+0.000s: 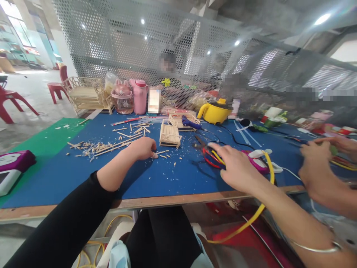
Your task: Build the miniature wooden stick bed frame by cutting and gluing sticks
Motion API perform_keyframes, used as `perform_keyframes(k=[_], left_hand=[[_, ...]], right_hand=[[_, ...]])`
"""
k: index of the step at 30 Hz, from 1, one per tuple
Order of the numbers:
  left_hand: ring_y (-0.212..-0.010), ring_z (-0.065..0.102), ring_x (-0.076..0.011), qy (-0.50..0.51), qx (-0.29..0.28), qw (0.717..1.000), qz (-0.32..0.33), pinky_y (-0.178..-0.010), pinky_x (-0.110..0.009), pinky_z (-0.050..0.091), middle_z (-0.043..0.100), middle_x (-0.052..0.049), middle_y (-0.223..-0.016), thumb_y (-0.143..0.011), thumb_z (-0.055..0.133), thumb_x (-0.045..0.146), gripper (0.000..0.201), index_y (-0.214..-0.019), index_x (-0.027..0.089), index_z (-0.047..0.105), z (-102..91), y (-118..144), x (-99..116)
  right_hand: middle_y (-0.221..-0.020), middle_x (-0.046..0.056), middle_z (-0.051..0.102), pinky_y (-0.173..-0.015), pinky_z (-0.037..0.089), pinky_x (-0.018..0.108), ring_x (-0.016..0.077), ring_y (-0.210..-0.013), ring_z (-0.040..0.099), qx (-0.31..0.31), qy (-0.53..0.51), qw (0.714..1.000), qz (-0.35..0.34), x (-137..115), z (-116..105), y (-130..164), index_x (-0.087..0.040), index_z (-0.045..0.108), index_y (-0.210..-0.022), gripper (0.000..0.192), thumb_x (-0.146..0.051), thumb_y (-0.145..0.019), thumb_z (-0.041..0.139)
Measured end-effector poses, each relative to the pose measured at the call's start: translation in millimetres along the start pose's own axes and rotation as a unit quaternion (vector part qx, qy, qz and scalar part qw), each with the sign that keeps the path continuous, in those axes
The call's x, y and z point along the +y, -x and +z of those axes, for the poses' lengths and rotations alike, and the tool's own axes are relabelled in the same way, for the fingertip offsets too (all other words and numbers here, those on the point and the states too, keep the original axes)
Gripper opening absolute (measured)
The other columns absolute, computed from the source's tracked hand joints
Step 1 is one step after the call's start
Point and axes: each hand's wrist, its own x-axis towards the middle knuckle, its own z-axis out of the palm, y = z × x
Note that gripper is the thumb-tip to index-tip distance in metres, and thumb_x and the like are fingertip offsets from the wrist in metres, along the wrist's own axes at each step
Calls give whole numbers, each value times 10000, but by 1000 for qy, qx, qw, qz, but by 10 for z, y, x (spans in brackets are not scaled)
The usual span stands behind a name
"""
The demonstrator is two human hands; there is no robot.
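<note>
From my remote seat I see my left hand (143, 148) curled into a loose fist on the blue felt-covered surface (83, 171), its fingers closed around what seems to be a small pale wooden piece (155, 155) that peeks out at the thumb side; I cannot tell its exact shape. Short wooden stick offcuts (164, 153) lie just beside that hand at its 3 o'clock. My right hand (237, 167) lies flat with fingers spread wide, resting over the red-and-yellow-handled pliers (209, 156), holding nothing that I can make out. A pink-and-white flat device (260, 160) sits just beyond that hand at 2 o'clock, with a yellow cable (251, 219) looping past the wrist and off the front edge.

At 12 o'clock from my left hand stands a small slatted model made of wooden sticks (169, 135). A scatter of long sticks and shavings (103, 147) lies at 10 o'clock. Further back are a blue-handled tool (191, 123), a yellow kettle-shaped pot (214, 111), a pink bottle (139, 96) and a larger wooden stick model chair (86, 93). At the far right, another person's hands (318, 167) work at the same surface, well apart from mine.
</note>
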Motion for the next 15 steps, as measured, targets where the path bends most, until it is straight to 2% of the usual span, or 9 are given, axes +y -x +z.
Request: perform_keyframes(k=[2,3,7,11,15], left_hand=[[-881,639,-232,4,1,1000,-2,-682,-262,436,705,-70,-974,-688,686,395,351,-981,202,692,-2,0,-1],[-883,640,-230,5,2,1000,-4,-686,-259,439,708,-69,-970,-687,687,391,341,-973,204,695,-4,2,2],[-873,644,-206,4,2,1000,-10,-692,-239,444,717,-50,-946,-692,683,343,268,-928,217,703,-19,21,31],[-844,646,-208,-1,3,1000,-12,-682,-249,452,714,-58,-927,-700,666,307,241,-915,204,704,-32,34,43],[-935,618,-246,-3,28,999,15,-747,-282,453,683,-90,-1003,-706,634,244,268,-961,191,696,-42,41,72]], right_hand=[[-1037,119,632,-784,413,419,316,-964,571,-90,60,994,-1,42,-63,33,-246,521,-1307,778,-40,-558,498],[-1036,116,639,-766,410,407,310,-952,576,-111,71,991,-2,48,-78,46,-258,535,-1295,774,-36,-555,497],[-1109,127,621,-745,411,385,304,-970,581,-74,64,995,29,15,-73,65,-247,425,-1390,806,-59,-609,486],[-1111,148,625,-765,415,426,348,-1007,571,-120,80,989,29,-18,-57,37,-225,494,-1346,780,-37,-589,490],[-1109,116,625,-785,454,406,321,-1032,578,-58,-11,997,58,-25,-56,16,-234,474,-1349,755,-67,-613,483]])
